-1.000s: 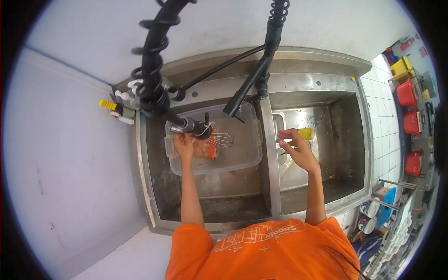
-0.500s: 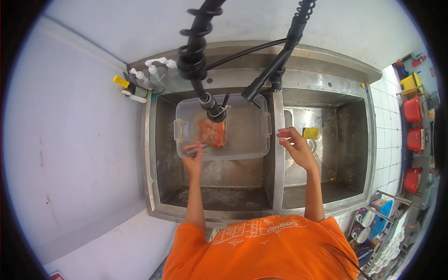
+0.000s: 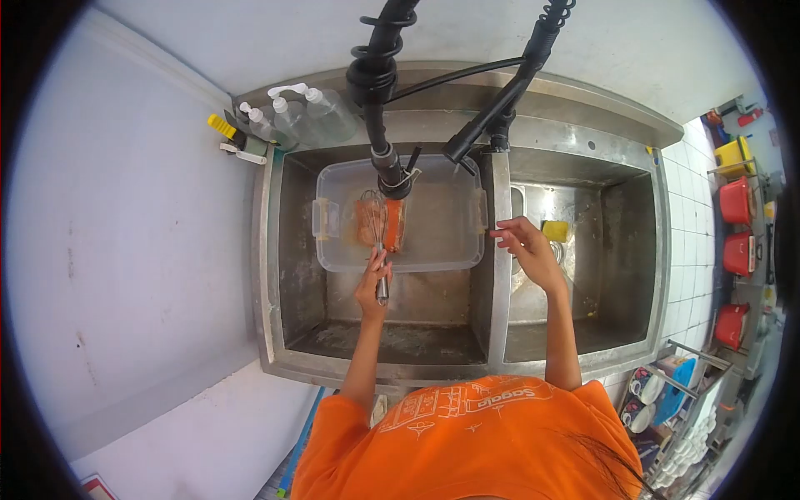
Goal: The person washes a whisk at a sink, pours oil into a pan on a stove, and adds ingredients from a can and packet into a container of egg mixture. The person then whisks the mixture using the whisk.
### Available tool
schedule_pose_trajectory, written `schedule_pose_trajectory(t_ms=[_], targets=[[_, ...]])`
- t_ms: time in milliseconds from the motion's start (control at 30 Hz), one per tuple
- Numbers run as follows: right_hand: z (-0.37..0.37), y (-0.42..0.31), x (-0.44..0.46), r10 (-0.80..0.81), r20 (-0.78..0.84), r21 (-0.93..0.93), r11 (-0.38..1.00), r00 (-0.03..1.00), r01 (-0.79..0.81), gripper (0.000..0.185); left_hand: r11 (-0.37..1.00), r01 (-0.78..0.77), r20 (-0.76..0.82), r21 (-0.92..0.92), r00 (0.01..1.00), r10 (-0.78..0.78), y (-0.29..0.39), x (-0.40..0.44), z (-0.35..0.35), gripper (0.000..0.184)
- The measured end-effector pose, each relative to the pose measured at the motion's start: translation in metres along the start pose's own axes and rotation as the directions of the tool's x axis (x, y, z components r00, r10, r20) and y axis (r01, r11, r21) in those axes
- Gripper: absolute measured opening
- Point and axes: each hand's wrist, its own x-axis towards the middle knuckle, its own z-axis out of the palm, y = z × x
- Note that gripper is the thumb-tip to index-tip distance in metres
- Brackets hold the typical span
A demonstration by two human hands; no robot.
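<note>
My left hand (image 3: 372,287) is closed around the handle of a wire whisk (image 3: 378,227). The whisk's wires point away from me, over a clear plastic tub (image 3: 446,265) in the left basin. An orange, pale-centred block or packet (image 3: 395,225) lies in the tub beneath the wires; its exact kind is unclear. Above it hangs the black spray head (image 3: 392,179) of the tap, hiding part of the block. My right hand (image 3: 533,254) hovers by the divider between the basins, fingers loosely bent and apart, holding nothing visible.
A yellow sponge (image 3: 555,231) sits in the right basin (image 3: 621,250), near the drain. Several pump bottles (image 3: 287,121) and a yellow-handled tool (image 3: 222,127) stand at the back left corner. A second black spout (image 3: 467,142) reaches over the divider. Red bins (image 3: 735,200) line the far right.
My left hand has moved right and toward me, and the whisk now points away from me over the orange block. My right hand has barely moved.
</note>
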Motion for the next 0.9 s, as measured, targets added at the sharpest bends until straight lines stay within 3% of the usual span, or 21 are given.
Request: schedule_pose_trajectory(t_ms=[233, 300, 333, 400, 433, 500, 533, 600, 633, 667, 700, 733, 800, 900], targets=[[0.056, 0.028, 0.114, 0.138, 0.069, 0.143, 0.979, 0.988, -0.146, 0.051, 0.999, -0.021, -0.004, 0.030, 1.000, 0.021, 0.000, -0.005, 0.007, 0.023], [0.081, 0.061, 0.160, 0.129, -0.113, 0.055, 0.991, 0.985, -0.124, 0.058, 0.999, -0.009, -0.040, 0.052, 0.999, 0.011, 0.005, 0.001, 0.006, 0.021], [0.087, 0.078, 0.176, 0.123, -0.118, 0.055, 0.992, 0.985, -0.117, 0.058, 0.999, -0.017, -0.041, 0.050, 0.999, 0.019, 0.007, 0.003, 0.004, 0.021], [0.095, 0.102, 0.201, -0.069, -0.283, -0.100, 0.994, 0.957, 0.042, 0.065, 0.993, -0.015, -0.041, 0.114, 0.999, 0.020, 0.010, 0.002, -0.003, 0.021], [0.097, 0.103, 0.207, -0.073, -0.288, -0.099, 0.994, 0.955, 0.046, 0.065, 0.994, -0.021, -0.040, 0.112, 0.999, 0.026, 0.009, -0.001, -0.005, 0.021], [0.101, 0.106, 0.211, -0.057, -0.190, 0.085, 0.994, 0.980, 0.074, 0.060, 0.990, 0.000, -0.064, 0.143, 0.998, 0.009, 0.008, -0.008, -0.009, 0.020], [0.100, 0.109, 0.213, -0.055, -0.192, 0.085, 0.994, 0.980, 0.072, 0.060, 0.990, 0.000, -0.062, 0.141, 0.998, 0.009, 0.007, -0.010, -0.009, 0.020], [0.098, 0.116, 0.213, 0.048, -0.052, 0.286, 0.958, 0.997, -0.032, 0.054, 0.990, 0.017, -0.077, 0.142, 0.997, -0.006, 0.008, -0.015, -0.011, 0.020], [0.096, 0.120, 0.211, 0.052, -0.053, 0.287, 0.957, 0.997, -0.034, 0.054, 0.990, 0.018, -0.073, 0.141, 0.997, -0.007, 0.010, -0.016, -0.011, 0.020], [0.093, 0.124, 0.210, -0.189, -0.127, 0.038, 0.980, 0.974, 0.195, 0.052, 0.991, 0.026, -0.083, 0.128, 0.996, -0.015, 0.011, -0.017, -0.011, 0.020], [0.091, 0.126, 0.209, -0.430, -0.137, -0.224, 0.891, 0.893, 0.395, 0.051, 0.993, 0.033, -0.093, 0.114, 0.995, -0.023, 0.012, -0.018, -0.010, 0.020], [0.089, 0.112, 0.201, -0.430, -0.140, -0.225, 0.891, 0.892, 0.394, 0.051, 0.993, 0.031, -0.091, 0.112, 0.996, -0.021, 0.011, -0.020, -0.009, 0.020], [0.080, 0.078, 0.176, -0.129, 0.107, -0.362, 0.918, 0.986, 0.159, 0.050, 0.994, 0.073, -0.114, 0.087, 0.991, -0.063, 0.009, -0.025, -0.007, 0.021], [0.053, 0.038, 0.141, -0.028, 0.154, -0.361, 0.929, 0.988, 0.083, 0.045, 0.984, 0.116, -0.095, 0.133, 0.990, -0.103, 0.021, -0.024, -0.008, 0.021]])
